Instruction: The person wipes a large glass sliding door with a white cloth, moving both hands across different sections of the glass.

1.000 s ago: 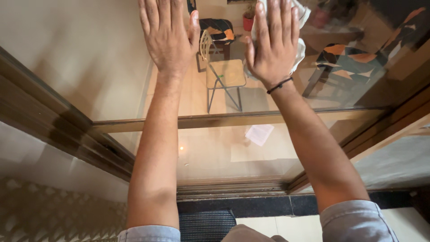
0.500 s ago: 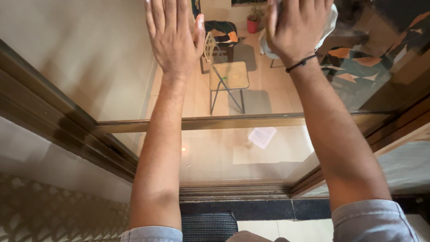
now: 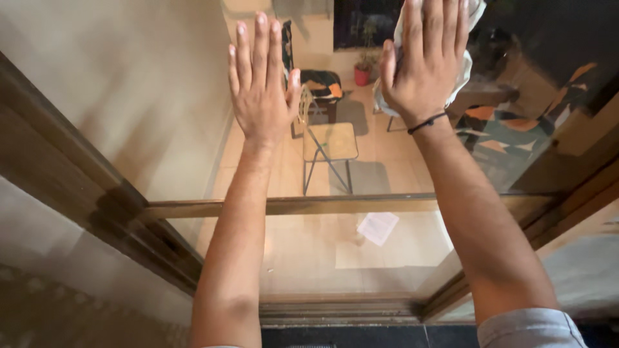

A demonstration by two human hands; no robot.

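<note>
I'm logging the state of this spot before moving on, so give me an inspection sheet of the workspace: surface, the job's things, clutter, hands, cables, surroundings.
Surface: clear glass door pane in a dark wooden frame, with reflections.
Job's things: crumpled white cloth pressed on the glass.
Clutter: white sheet of paper on the floor behind the glass.
Hands: left hand flat on the pane, fingers spread; right hand flat over the cloth, black wristband.
Cables: nothing seen.
Surroundings: wooden folding chair, red plant pot, patterned seats beyond the glass.
</note>
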